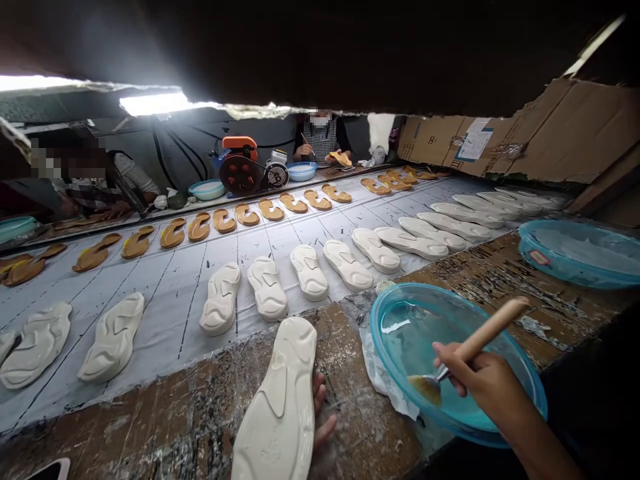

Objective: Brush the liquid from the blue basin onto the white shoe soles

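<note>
A white shoe sole (280, 400) lies tread up over my left hand (320, 417), whose fingers curl round its right edge at the near side of the wooden bench. My right hand (483, 380) is closed round the wooden handle of a brush (467, 350). The brush's bristle tip dips into a blue basin (530, 377) that stands on the bench to the right of the sole. Most of my left hand is hidden under the sole.
A grey conveyor belt (175, 287) carries a near row of white soles (310, 272) and a far row of tan soles (225, 220). Another blue basin (575, 257) stands at right. Two people work across the belt beside an orange machine (243, 167). Cardboard (525, 133) leans at back right.
</note>
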Action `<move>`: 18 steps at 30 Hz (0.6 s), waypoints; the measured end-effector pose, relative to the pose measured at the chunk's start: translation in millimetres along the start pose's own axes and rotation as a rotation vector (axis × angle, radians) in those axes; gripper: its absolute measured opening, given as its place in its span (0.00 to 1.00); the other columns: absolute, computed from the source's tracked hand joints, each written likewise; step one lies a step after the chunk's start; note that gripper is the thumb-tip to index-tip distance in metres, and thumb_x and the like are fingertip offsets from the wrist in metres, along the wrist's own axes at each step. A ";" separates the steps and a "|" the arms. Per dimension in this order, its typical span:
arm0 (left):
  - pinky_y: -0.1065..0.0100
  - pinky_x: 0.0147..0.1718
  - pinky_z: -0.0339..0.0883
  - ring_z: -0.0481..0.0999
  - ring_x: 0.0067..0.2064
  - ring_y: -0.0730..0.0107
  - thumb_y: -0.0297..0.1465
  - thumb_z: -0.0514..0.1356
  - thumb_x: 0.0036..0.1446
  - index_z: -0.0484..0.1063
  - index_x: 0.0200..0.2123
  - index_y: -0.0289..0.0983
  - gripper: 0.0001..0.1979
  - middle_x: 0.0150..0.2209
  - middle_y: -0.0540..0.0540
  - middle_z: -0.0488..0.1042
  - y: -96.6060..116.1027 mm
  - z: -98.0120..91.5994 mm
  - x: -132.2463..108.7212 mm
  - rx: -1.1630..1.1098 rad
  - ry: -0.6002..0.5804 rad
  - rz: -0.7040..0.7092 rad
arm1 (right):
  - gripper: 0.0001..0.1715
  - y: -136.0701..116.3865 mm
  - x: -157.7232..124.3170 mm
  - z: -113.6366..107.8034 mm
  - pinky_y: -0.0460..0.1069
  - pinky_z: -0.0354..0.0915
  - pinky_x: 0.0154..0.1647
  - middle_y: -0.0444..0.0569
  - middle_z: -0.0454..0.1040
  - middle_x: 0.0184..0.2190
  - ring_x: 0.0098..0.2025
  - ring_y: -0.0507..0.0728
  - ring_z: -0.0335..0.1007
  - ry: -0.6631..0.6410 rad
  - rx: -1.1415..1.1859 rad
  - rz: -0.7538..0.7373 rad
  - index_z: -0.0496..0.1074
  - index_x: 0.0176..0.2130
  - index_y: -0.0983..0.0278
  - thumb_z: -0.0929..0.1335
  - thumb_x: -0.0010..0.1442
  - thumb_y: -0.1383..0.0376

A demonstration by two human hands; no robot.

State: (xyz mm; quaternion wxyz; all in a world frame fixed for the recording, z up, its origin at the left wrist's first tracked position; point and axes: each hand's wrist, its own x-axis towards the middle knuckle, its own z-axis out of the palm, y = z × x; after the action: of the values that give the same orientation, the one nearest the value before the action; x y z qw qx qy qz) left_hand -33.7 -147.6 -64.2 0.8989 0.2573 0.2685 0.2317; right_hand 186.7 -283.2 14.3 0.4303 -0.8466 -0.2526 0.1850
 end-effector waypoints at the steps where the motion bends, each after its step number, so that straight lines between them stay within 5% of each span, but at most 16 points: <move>1: 0.47 0.43 0.55 0.57 0.53 0.53 0.37 0.46 0.53 0.71 0.40 0.43 0.17 0.45 0.46 0.71 4.6 0.7 0.7 -0.027 0.012 -0.011 | 0.25 1.0 0.6 -0.9 0.47 0.56 0.23 0.40 0.59 0.09 0.17 0.51 0.58 0.002 0.014 0.009 0.67 0.19 0.63 0.62 0.46 0.45; 5: 0.47 0.39 0.53 0.53 0.51 0.52 0.45 0.35 0.53 0.70 0.40 0.37 0.30 0.40 0.45 0.73 18.5 7.9 -2.0 -0.109 0.074 -0.108 | 0.23 3.4 3.1 -2.1 0.47 0.55 0.22 0.40 0.59 0.08 0.16 0.51 0.57 -0.037 0.070 0.037 0.67 0.17 0.63 0.66 0.42 0.46; 10: 0.46 0.39 0.54 0.53 0.51 0.48 0.50 0.42 0.47 0.71 0.40 0.35 0.31 0.41 0.39 0.72 24.4 12.8 -7.5 -0.106 0.117 -0.197 | 0.22 -1.9 -9.2 -5.1 0.45 0.55 0.21 0.39 0.57 0.08 0.17 0.50 0.56 0.004 0.193 0.015 0.68 0.19 0.62 0.63 0.48 0.48; 14: 0.52 0.43 0.53 0.49 0.53 0.51 0.47 0.40 0.51 0.67 0.43 0.26 0.32 0.39 0.39 0.73 35.6 25.7 -3.7 -0.093 0.017 -0.249 | 0.09 -18.5 -36.2 24.7 0.41 0.55 0.18 0.36 0.61 0.13 0.15 0.46 0.57 0.052 0.429 -0.402 0.67 0.25 0.59 0.63 0.55 0.62; 16: 0.57 0.44 0.56 0.56 0.52 0.53 0.45 0.42 0.52 0.68 0.43 0.27 0.30 0.36 0.42 0.75 41.6 38.8 -3.3 -0.077 -0.038 -0.260 | 0.12 -31.7 -50.5 50.4 0.42 0.55 0.17 0.40 0.64 0.20 0.18 0.47 0.58 0.021 0.449 -0.621 0.69 0.27 0.60 0.62 0.55 0.57; 18: 0.60 0.40 0.61 0.66 0.47 0.54 0.47 0.43 0.52 0.71 0.41 0.29 0.29 0.31 0.44 0.76 46.1 54.1 -6.9 -0.103 -0.057 -0.267 | 0.13 -46.7 -62.1 73.9 0.45 0.58 0.24 0.38 0.64 0.15 0.20 0.49 0.57 -0.017 0.475 -0.940 0.70 0.29 0.58 0.61 0.55 0.55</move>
State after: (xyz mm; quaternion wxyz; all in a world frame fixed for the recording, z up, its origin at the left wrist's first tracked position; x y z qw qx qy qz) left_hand -19.2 -134.8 4.5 0.9410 0.1792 0.2626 0.1161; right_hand 85.0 -249.2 17.1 0.6448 -0.5198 -0.5596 0.0308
